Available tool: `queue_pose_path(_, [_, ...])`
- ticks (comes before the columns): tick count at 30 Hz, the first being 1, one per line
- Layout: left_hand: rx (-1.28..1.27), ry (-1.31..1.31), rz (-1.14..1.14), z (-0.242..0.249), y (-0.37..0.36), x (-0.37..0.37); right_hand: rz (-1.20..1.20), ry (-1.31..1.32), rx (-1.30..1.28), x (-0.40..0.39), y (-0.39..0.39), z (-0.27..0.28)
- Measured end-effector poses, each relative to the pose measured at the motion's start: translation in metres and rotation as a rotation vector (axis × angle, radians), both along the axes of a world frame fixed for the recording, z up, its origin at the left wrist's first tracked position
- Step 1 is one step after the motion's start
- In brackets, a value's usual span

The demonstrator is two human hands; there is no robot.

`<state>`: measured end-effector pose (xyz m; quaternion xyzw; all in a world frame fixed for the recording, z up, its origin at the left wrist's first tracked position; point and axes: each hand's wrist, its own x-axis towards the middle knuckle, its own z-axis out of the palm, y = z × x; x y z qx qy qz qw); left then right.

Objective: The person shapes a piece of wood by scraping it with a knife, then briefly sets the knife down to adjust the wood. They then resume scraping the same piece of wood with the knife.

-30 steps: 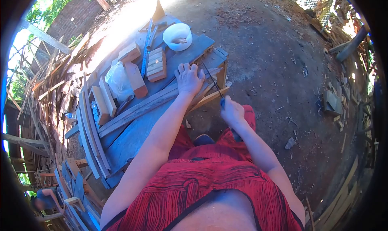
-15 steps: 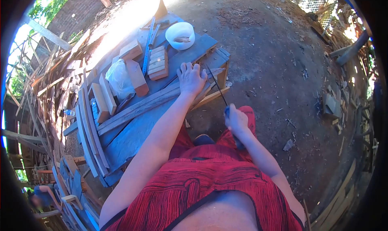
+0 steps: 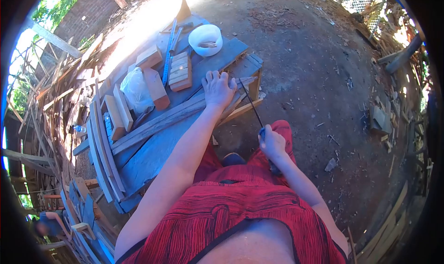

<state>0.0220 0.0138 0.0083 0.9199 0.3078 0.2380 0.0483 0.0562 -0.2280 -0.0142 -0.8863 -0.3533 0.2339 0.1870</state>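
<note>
My left hand [image 3: 218,89] presses down on a long wooden strip [image 3: 175,120], its fingers bent over the strip near the end of the workbench [image 3: 152,157]. My right hand [image 3: 273,146] is closed around the handle of a handsaw [image 3: 252,104], seen almost edge-on as a thin dark line. The blade slants up to the strip's end, just right of my left hand. Whether its teeth are in the wood cannot be made out. A stack of small wooden blocks [image 3: 180,72] lies beyond my left hand.
On the bench are a white bowl [image 3: 206,40], a blue ruler [image 3: 169,53], a plastic bag [image 3: 136,89], thick wooden blocks [image 3: 156,89] and curved wooden strips [image 3: 105,150]. Scrap wood [image 3: 41,107] is piled at the left. Another person [image 3: 51,224] is at the lower left.
My right hand has moved slightly down and to the right, drawing the saw back toward me. My left hand and the wooden strip have stayed in place.
</note>
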Motion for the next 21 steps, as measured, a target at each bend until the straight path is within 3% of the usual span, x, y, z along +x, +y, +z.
queue_pose_path(7, [0.019,0.001,-0.009,0.002,0.001,-0.001,0.021,-0.165,0.126,0.038,0.082,-0.006])
queue_pose_path(16, [0.004,0.023,0.009,-0.001,0.001,0.001,0.005,-0.025,0.024,-0.001,0.004,-0.002])
queue_pose_path(21, [0.001,0.029,0.008,0.002,0.001,0.000,0.018,-0.117,0.095,0.026,0.047,-0.015])
